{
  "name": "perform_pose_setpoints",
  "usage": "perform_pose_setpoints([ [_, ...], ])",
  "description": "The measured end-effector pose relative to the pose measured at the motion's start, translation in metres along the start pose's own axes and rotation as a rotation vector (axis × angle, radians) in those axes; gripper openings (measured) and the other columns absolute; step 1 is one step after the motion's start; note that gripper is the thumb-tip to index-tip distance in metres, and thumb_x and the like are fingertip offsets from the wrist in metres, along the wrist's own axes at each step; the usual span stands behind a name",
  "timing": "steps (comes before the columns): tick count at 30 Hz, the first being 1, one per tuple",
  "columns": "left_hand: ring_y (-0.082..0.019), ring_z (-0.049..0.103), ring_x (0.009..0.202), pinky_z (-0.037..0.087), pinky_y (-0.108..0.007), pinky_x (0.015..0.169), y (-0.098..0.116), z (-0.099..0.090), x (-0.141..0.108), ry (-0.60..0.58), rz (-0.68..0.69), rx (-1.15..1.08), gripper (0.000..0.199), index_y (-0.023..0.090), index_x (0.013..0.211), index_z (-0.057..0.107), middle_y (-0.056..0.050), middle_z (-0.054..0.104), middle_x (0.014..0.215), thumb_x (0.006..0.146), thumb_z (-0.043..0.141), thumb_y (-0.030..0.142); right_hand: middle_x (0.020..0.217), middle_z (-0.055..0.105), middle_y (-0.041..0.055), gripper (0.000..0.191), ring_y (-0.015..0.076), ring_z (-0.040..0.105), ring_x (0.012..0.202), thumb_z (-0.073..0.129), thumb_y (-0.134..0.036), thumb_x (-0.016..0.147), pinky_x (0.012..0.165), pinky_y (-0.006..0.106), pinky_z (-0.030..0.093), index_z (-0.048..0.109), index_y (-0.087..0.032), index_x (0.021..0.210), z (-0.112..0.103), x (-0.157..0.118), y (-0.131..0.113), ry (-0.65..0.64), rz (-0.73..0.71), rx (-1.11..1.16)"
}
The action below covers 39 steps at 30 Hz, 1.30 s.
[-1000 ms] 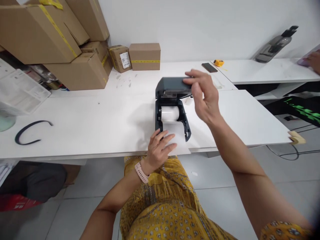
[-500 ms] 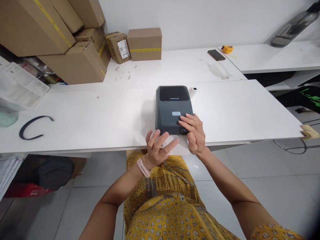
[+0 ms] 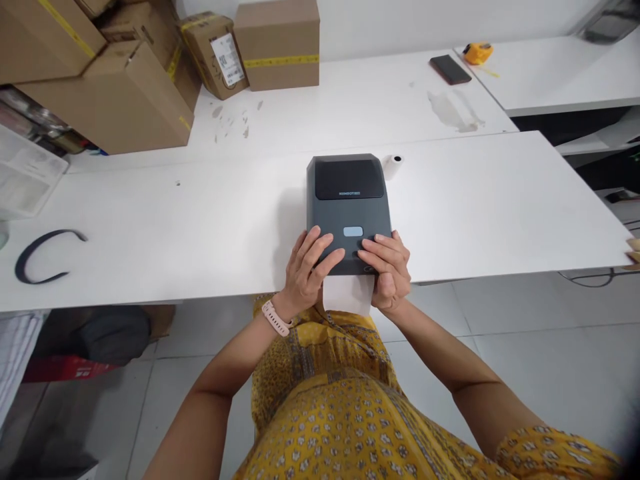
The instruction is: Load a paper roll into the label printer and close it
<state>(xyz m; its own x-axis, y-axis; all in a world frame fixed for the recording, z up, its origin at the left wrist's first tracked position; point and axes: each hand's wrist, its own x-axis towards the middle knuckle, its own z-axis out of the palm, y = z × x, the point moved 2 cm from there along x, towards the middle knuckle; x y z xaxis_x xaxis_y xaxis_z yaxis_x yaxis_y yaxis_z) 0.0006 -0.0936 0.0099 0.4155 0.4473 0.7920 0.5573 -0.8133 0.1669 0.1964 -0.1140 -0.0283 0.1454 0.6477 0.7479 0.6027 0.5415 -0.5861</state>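
Observation:
A dark grey printer-like device [image 3: 350, 217] with a black window and a pale blue button rests at the front edge of the white table. White paper [image 3: 347, 295] sticks out of its near side and hangs past the table edge. My left hand [image 3: 307, 270] grips the device's near left corner, fingers on its top. On the near right corner, my right hand [image 3: 387, 270] has its fingers on the top and its thumb folded near the paper. A small white paper roll [image 3: 393, 167] lies beside the device's far right side.
Cardboard boxes [image 3: 284, 50] stand at the back left. A black curved band [image 3: 30, 257] lies at the left. A dark phone [image 3: 450, 69] and a yellow tape measure [image 3: 477, 53] are at the back right.
My left hand has moved up from in front of the device onto its near left corner. More of the white paper shows now. The camera view has shifted closer and lower.

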Motion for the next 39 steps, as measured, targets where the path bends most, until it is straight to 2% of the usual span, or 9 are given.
perform_pose_setpoints([
  [4,-0.029,0.035,0.16,0.041,-0.051,0.127,0.002,0.002,0.0,0.037,0.009,-0.04,0.044,0.022,0.15,0.047,-0.015,0.057,0.15,0.108,0.05,0.032,0.121,0.077,0.0074,0.065,0.0388,0.066,0.124,0.02,-0.047,0.099,0.128,0.071,0.029,0.082,-0.037,0.118,0.006,-0.003,0.002,0.006,-0.012,0.038],
  [9,-0.026,0.036,0.16,0.043,-0.049,0.126,0.0,0.002,0.004,0.057,-0.016,-0.021,0.045,0.026,0.152,0.045,-0.012,0.058,0.15,0.107,0.05,0.025,0.123,0.078,0.0001,0.052,0.0288,0.07,0.121,0.03,-0.035,0.104,0.125,0.062,0.04,0.075,-0.038,0.13,0.001,0.015,-0.012,0.088,-0.15,0.155],
  [12,-0.029,0.036,0.16,0.041,-0.051,0.127,0.01,-0.008,0.0,-0.004,-0.081,-0.114,0.052,0.024,0.154,0.044,-0.015,0.054,0.155,0.104,0.056,0.03,0.124,0.079,-0.0019,0.047,0.0258,0.069,0.124,0.034,-0.031,0.106,0.123,0.057,0.043,0.075,-0.038,0.129,-0.01,0.03,-0.025,0.019,-0.139,0.201],
  [15,-0.032,0.05,0.148,0.05,-0.052,0.117,0.03,-0.026,-0.017,0.07,-0.394,-0.313,0.053,0.021,0.15,0.051,-0.017,0.055,0.153,0.101,0.059,0.04,0.13,0.076,-0.0004,0.046,0.0289,0.065,0.132,0.033,-0.04,0.107,0.121,0.059,0.045,0.071,-0.039,0.134,-0.021,0.037,-0.029,-0.025,0.003,0.244],
  [18,-0.022,0.07,0.097,0.061,-0.034,0.078,0.051,-0.035,-0.036,0.287,-0.892,-0.617,0.037,0.02,0.11,0.073,-0.01,0.072,0.111,0.104,0.048,0.046,0.152,0.061,-0.001,0.051,0.0315,0.052,0.148,0.031,-0.054,0.106,0.124,0.059,0.043,0.063,-0.041,0.144,-0.025,0.038,-0.024,-0.024,0.126,0.258],
  [20,-0.016,0.063,0.07,0.054,-0.028,0.062,0.062,-0.029,-0.039,0.17,-1.127,-0.818,0.044,0.018,0.087,0.072,-0.004,0.067,0.08,0.1,0.052,0.056,0.16,0.053,-0.0022,0.052,0.0311,0.044,0.155,0.028,-0.056,0.107,0.127,0.059,0.038,0.059,-0.043,0.147,-0.025,0.036,-0.021,-0.064,0.156,0.254],
  [23,-0.01,0.047,0.055,0.041,-0.022,0.053,0.069,-0.016,-0.031,-0.013,-1.299,-0.948,0.051,0.018,0.067,0.06,0.003,0.052,0.06,0.083,0.074,0.064,0.165,0.048,-0.0007,0.054,0.0306,0.039,0.158,0.024,-0.055,0.108,0.129,0.06,0.035,0.054,-0.041,0.151,-0.026,0.032,-0.021,-0.12,0.155,0.212],
  [33,-0.006,0.03,0.05,0.024,-0.022,0.05,0.075,-0.013,-0.02,0.046,-1.367,-0.973,0.061,0.019,0.061,0.052,0.008,0.039,0.051,0.07,0.082,0.071,0.162,0.049,0.0034,0.054,0.0313,0.043,0.153,0.022,-0.054,0.108,0.125,0.059,0.038,0.059,-0.038,0.144,-0.031,0.036,-0.033,-0.186,0.11,-0.009],
  [39,-0.01,0.042,0.058,0.037,-0.024,0.057,0.07,-0.021,-0.021,0.142,-1.183,-0.871,0.041,0.02,0.073,0.056,0.005,0.047,0.063,0.094,0.067,0.054,0.16,0.052,0.0008,0.054,0.0316,0.034,0.158,0.022,-0.045,0.109,0.128,0.058,0.027,0.071,-0.035,0.127,-0.028,0.064,-0.043,-0.281,-0.064,-0.249],
])
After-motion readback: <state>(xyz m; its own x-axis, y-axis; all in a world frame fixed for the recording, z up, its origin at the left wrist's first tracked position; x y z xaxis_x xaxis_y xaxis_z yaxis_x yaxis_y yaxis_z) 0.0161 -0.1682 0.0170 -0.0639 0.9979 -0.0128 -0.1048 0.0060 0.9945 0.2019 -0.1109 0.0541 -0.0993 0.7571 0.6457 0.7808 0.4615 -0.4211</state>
